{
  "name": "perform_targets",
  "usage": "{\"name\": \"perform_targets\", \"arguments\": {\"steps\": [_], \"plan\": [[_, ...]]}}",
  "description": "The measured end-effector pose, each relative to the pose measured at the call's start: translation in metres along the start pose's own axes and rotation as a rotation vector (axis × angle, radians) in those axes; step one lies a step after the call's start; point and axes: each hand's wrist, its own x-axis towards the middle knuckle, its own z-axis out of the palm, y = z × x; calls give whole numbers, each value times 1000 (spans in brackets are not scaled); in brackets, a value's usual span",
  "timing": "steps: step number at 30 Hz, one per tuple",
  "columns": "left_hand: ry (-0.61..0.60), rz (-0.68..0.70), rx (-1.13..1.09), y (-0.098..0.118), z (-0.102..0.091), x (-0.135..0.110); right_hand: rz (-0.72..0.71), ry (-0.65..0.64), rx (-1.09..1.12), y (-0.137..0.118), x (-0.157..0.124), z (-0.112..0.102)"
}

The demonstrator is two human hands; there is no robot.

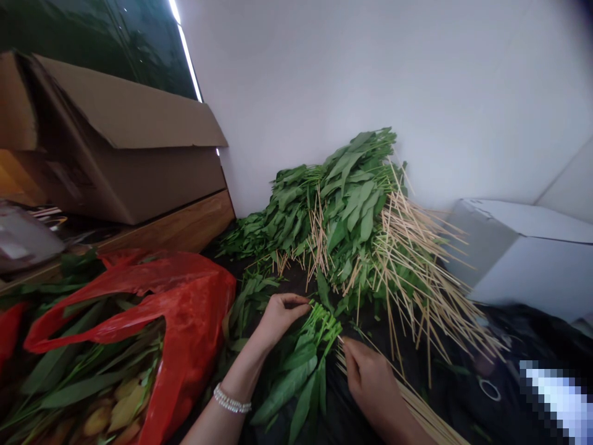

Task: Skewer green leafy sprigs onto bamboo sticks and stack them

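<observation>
My left hand (pixel 283 316) is closed in a pinch at the cut stem ends of a small bunch of long green leaves (pixel 296 368), seemingly on one stem. My right hand (pixel 370 377) is curled just right of these stems, thumb and finger pressed together on what looks like a thin bamboo skewer, its pale tip showing by the stems. Most of that skewer is hidden by the hand. Loose bamboo skewers (pixel 428 414) lie beneath my right wrist. Beyond both hands rises a heap of green leaves (pixel 354 191) fixed to many skewers (pixel 412 241), whose bare ends point right and down.
At left, a red plastic bag (pixel 199 309) holds more long leaves. An open cardboard box (pixel 152 179) stands behind it on a wooden ledge (pixel 185 225). A white box (pixel 532 259) is at right, against the wall. Black plastic sheeting (pixel 463 383) covers the work surface.
</observation>
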Motion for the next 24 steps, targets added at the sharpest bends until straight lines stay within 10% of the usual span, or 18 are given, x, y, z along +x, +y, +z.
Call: {"name": "perform_targets", "arguments": {"steps": [24], "plan": [[-40, 47, 46, -2, -3, 1, -43, -6, 19, 2, -1, 1]]}}
